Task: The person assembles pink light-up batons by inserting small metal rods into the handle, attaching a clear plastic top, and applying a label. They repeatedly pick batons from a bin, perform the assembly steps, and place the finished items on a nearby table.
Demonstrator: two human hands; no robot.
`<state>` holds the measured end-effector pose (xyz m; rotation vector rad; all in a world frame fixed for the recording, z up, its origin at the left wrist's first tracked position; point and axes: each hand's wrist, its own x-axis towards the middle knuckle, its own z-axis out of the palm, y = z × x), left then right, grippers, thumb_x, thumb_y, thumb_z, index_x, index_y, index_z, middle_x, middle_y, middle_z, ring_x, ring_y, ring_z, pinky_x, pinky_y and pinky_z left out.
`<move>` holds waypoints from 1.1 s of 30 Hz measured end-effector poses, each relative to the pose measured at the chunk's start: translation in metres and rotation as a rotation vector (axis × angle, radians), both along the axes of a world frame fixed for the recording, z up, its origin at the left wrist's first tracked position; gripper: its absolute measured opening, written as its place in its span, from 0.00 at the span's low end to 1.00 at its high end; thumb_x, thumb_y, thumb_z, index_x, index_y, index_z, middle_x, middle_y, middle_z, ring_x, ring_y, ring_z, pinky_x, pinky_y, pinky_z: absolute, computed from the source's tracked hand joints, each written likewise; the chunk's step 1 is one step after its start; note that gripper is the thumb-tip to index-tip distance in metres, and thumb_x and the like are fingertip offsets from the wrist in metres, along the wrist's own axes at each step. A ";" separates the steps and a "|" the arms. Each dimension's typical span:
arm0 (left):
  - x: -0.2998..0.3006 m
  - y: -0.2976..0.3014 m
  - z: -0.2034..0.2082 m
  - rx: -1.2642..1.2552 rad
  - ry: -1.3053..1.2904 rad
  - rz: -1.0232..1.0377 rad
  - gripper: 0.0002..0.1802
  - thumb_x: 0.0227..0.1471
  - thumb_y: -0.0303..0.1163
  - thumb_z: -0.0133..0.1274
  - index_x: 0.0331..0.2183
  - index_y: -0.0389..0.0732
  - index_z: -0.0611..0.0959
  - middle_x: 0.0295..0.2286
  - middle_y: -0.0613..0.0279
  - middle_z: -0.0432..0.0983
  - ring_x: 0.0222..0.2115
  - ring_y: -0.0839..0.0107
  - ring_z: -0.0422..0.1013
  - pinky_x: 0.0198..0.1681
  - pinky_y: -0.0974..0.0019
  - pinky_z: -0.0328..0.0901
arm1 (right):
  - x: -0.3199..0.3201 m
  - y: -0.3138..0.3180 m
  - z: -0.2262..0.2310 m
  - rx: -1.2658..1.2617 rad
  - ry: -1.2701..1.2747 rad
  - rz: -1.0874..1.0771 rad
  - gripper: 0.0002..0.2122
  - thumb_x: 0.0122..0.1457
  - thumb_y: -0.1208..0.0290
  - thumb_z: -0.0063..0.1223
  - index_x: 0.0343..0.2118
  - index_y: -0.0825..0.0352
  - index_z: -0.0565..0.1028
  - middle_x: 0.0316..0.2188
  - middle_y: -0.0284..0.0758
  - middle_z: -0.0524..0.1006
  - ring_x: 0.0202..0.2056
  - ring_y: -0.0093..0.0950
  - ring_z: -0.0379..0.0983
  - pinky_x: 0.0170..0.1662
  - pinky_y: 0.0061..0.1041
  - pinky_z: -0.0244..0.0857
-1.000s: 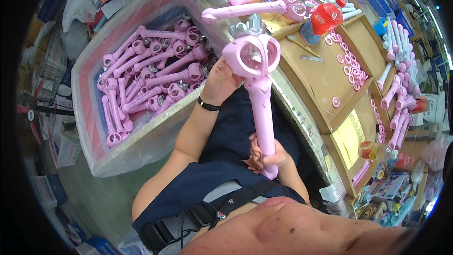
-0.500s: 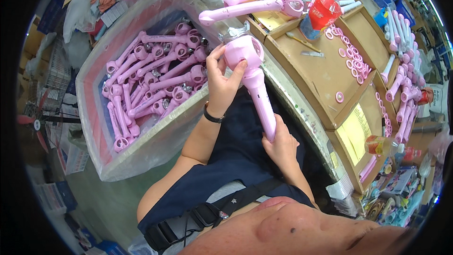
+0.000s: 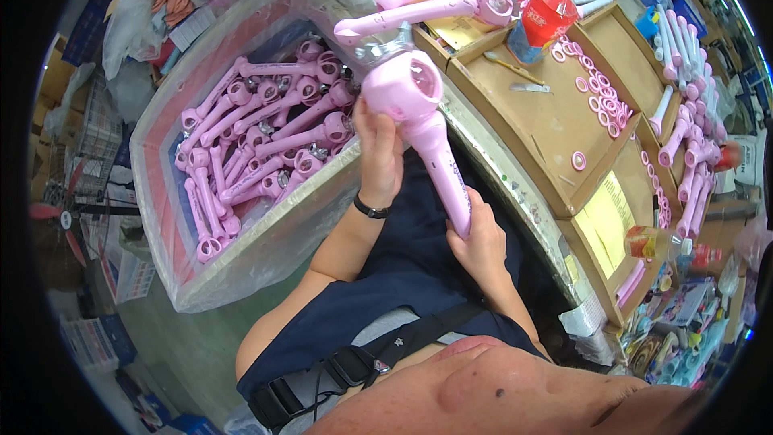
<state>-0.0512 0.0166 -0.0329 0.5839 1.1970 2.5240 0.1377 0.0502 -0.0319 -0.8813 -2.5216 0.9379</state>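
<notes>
Both hands grasp one wand (image 3: 427, 133), held aslant over the lap between the bin (image 3: 266, 251) and the table edge (image 3: 527, 205) facing the person. The right hand (image 3: 480, 242) is closed round the lower end of the handle, its fingers wrapped over the side and hiding the tip. The left hand (image 3: 380, 157) holds the bulbous head in a looser, half-open cup, fingers bent against its side and underside (a black band (image 3: 371, 207) circles that wrist).

The wand is smooth, glossy pink plastic: a straight, round handle with dark print along one side, a narrow neck, and a chunky faceted head with a rounded window. A silver crown (image 3: 386, 48), shiny and pointed, caps the head at the end away from the person.

The bin, its rim and walls covered in cloudy, wrinkled plastic, carries a jumbled pile (image 3: 294, 137) of similar wands, heaped toward its far edge. Two more wands (image 3: 415, 20) jut past the table's corner nearest the bin.

On the table, a shallow cardboard tray (image 3: 515, 133) has thin pink rings (image 3: 613, 130) strewn along the edge farthest from the lap. Near its corner by the red-labelled bottle (image 3: 543, 22) lie a slim yellow stick (image 3: 519, 71) and a flat metal strip (image 3: 530, 88).
</notes>
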 end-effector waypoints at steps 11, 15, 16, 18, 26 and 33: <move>-0.047 -0.022 -0.026 0.689 -0.422 -1.020 0.62 0.41 0.76 0.40 0.57 0.28 0.57 0.29 0.61 0.70 0.13 0.81 0.62 0.14 0.77 0.57 | 0.002 0.061 0.009 -0.017 0.894 -0.063 0.11 0.60 0.79 0.40 0.45 0.68 0.69 0.34 0.40 0.72 0.31 0.28 0.71 0.29 0.23 0.68; -0.052 -0.026 -0.028 0.736 -0.385 -1.125 0.59 0.43 0.71 0.45 0.58 0.27 0.54 0.30 0.59 0.70 0.11 0.80 0.61 0.11 0.77 0.55 | 0.003 0.154 0.041 0.555 0.684 -0.299 0.11 0.57 0.72 0.52 0.44 0.65 0.71 0.38 0.42 0.71 0.29 0.31 0.71 0.34 0.27 0.67; -0.052 -0.026 -0.028 0.713 -0.376 -1.125 0.58 0.44 0.70 0.46 0.57 0.27 0.55 0.30 0.58 0.70 0.12 0.80 0.61 0.11 0.77 0.55 | 0.005 0.170 0.045 0.870 0.462 -0.291 0.11 0.56 0.71 0.53 0.42 0.65 0.72 0.38 0.43 0.72 0.31 0.33 0.72 0.35 0.30 0.67; -0.051 -0.028 -0.028 0.668 -0.407 -1.136 0.57 0.45 0.69 0.46 0.57 0.27 0.55 0.29 0.58 0.70 0.11 0.79 0.61 0.11 0.77 0.55 | 0.010 0.187 0.042 0.948 0.158 -0.219 0.10 0.53 0.70 0.56 0.39 0.65 0.75 0.39 0.44 0.73 0.35 0.37 0.72 0.40 0.33 0.66; -0.046 -0.027 -0.026 0.573 -0.406 -1.151 0.44 0.54 0.52 0.44 0.58 0.27 0.52 0.28 0.56 0.69 0.12 0.76 0.63 0.12 0.74 0.58 | 0.034 0.200 0.003 0.031 -0.452 -0.032 0.10 0.51 0.65 0.56 0.27 0.68 0.77 0.24 0.42 0.78 0.28 0.37 0.75 0.35 0.31 0.67; -0.048 -0.023 -0.024 0.625 -0.500 -1.220 0.38 0.57 0.46 0.41 0.58 0.29 0.52 0.28 0.58 0.68 0.14 0.76 0.63 0.15 0.74 0.59 | 0.041 0.189 0.006 0.258 -0.143 -0.345 0.10 0.59 0.67 0.47 0.38 0.66 0.72 0.28 0.41 0.77 0.30 0.33 0.76 0.34 0.30 0.66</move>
